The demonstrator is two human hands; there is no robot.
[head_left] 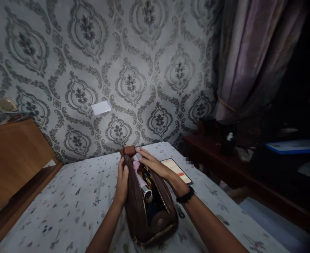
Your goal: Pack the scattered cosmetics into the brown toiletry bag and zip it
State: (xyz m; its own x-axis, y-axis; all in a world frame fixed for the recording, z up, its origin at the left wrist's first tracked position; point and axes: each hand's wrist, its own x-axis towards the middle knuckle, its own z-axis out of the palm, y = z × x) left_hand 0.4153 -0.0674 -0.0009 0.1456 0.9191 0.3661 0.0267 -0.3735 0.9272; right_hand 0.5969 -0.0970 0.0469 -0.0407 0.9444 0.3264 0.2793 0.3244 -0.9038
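Observation:
A brown toiletry bag (135, 196) rests on the bed with its zipper undone. My left hand (121, 182) grips its left side, fingers along the upper edge. My right hand (155, 165) reaches over the right edge, its fingers stretched out across the far end beside a white item (137, 157). Inside the bag lie a pink tube (140, 179) with a shiny silver end and an amber bottle (149, 180); the near part of the interior is dark. A brown strap (128, 150) sticks up at the far end.
A lit phone (176, 170) lies right of the bag on the patterned bedsheet (91, 203). Wallpaper backs the bed. A wooden headboard (15, 154) stands left; a dark red table (204, 146) with several items is at right, below a curtain (249, 52).

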